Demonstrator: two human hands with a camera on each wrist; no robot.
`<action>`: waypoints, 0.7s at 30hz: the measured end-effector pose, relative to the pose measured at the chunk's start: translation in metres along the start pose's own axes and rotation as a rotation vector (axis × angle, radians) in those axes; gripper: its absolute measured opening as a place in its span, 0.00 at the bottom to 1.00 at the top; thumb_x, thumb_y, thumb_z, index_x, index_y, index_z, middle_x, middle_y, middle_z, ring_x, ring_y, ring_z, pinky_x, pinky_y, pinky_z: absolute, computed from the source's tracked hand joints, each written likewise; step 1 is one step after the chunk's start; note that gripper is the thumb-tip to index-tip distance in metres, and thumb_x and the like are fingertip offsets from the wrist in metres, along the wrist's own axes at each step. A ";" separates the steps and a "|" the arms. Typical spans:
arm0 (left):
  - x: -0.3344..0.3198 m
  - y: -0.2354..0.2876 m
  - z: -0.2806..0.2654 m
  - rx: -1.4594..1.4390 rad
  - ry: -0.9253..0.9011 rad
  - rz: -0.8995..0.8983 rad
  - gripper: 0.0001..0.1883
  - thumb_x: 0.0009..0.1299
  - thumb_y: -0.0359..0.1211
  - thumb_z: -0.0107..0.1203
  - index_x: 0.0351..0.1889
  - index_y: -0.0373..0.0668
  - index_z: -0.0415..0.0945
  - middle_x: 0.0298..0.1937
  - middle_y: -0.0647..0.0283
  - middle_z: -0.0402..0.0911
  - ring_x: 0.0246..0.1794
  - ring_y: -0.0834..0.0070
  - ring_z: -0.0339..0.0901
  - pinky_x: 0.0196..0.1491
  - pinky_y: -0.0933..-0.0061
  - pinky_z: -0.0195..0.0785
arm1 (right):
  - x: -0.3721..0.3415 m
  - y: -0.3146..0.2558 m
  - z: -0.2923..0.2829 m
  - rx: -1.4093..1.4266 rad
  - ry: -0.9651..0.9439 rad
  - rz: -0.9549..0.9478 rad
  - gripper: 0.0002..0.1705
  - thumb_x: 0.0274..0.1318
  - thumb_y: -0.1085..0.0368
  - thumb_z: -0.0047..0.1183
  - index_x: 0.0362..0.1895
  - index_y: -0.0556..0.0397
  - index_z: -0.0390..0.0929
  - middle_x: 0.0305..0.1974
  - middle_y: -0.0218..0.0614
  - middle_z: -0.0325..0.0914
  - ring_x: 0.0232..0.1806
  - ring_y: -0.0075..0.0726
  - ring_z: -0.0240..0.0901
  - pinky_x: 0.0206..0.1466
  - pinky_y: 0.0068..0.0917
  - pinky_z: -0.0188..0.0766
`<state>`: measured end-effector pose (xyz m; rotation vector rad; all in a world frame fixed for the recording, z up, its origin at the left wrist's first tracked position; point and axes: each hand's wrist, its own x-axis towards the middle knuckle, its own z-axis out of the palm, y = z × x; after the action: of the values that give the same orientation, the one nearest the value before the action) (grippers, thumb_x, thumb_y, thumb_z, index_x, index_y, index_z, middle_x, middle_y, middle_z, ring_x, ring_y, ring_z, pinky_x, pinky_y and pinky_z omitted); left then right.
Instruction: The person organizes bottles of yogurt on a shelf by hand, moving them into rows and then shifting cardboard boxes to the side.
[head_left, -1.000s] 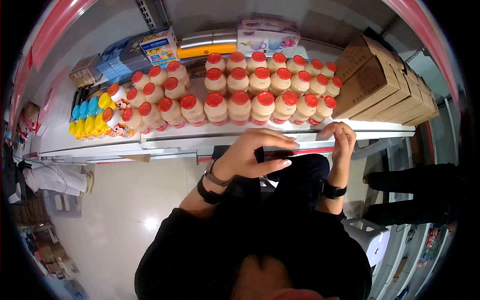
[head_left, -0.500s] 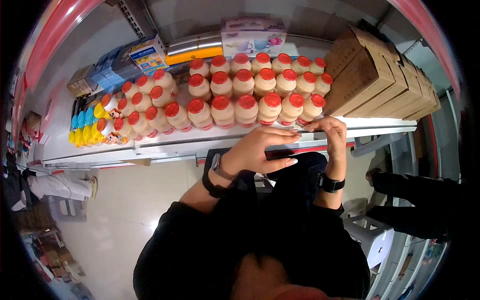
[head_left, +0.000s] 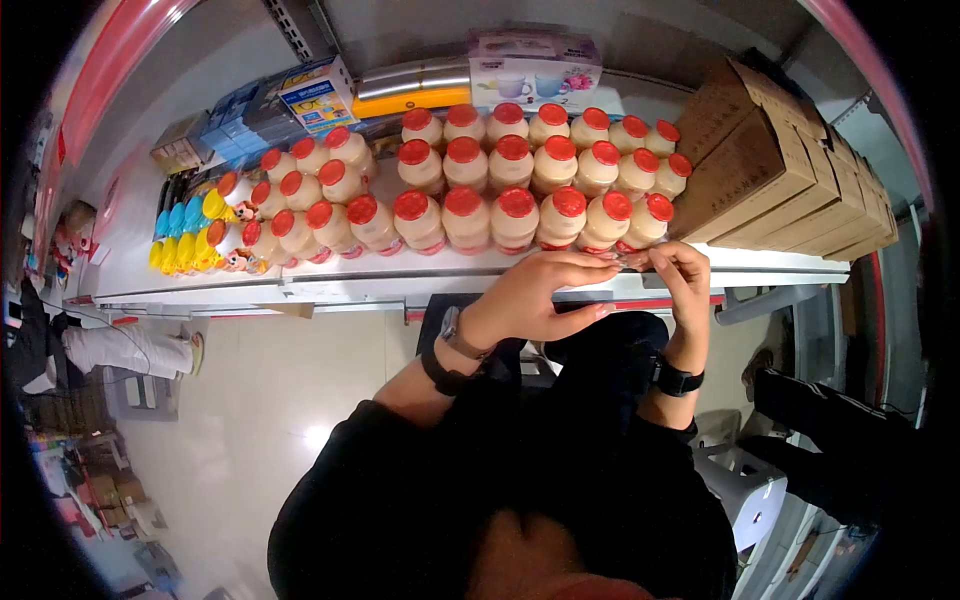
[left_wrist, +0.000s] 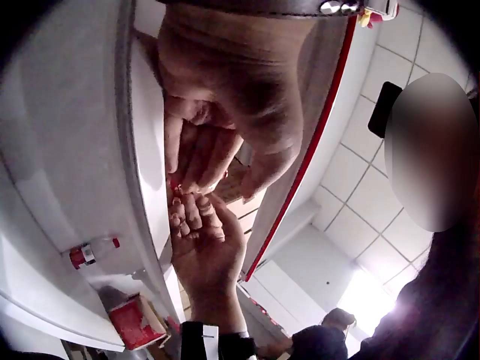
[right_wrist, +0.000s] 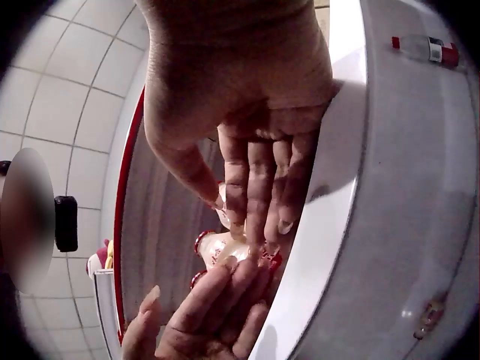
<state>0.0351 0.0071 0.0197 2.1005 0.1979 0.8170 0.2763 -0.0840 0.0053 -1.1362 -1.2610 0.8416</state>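
Note:
Red-capped bottles of pale drink (head_left: 515, 225) stand in rows on the white shelf (head_left: 370, 268). My left hand (head_left: 535, 302) is at the shelf's front edge, fingers extended to the right and thumb apart below them. From the right, my right hand (head_left: 686, 285) reaches in, its fingertips close to the left fingertips, just in front of the row's last bottle (head_left: 645, 222). In the right wrist view, both hands' fingers lie nearly straight and meet, overlapping a bottle (right_wrist: 223, 246) behind them. Neither hand grips a bottle.
Brown cartons (head_left: 770, 185) stand at the shelf's right end. Yellow-topped and blue-topped bottles are at the left. Behind are a mug box (head_left: 530, 72) and blue boxes (head_left: 245, 125). A stool (head_left: 735, 490) and another person's legs (head_left: 830, 420) are at the right.
My left hand has moved right, and the right hand's raised fingers have come down toward it, so the fingertips are now close together. The head view shifted slightly; the bottle rows look unchanged.

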 end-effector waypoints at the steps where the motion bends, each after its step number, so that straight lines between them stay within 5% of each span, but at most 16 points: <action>1: 0.000 0.000 0.001 0.001 0.011 0.002 0.23 0.64 0.33 0.64 0.57 0.38 0.80 0.57 0.51 0.82 0.57 0.61 0.81 0.61 0.67 0.72 | 0.000 0.000 0.001 0.003 0.000 0.000 0.07 0.67 0.72 0.53 0.39 0.63 0.81 0.38 0.41 0.86 0.40 0.30 0.81 0.48 0.26 0.75; 21: -0.003 -0.007 0.009 0.022 0.064 0.058 0.14 0.64 0.28 0.63 0.49 0.36 0.84 0.49 0.52 0.86 0.53 0.63 0.84 0.57 0.67 0.75 | -0.002 0.006 -0.001 0.043 0.058 -0.004 0.04 0.64 0.75 0.53 0.37 0.63 0.79 0.36 0.39 0.84 0.38 0.30 0.80 0.45 0.26 0.75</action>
<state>0.0389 0.0039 0.0093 2.1107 0.1816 0.9217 0.2774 -0.0847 -0.0011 -1.1160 -1.1914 0.8238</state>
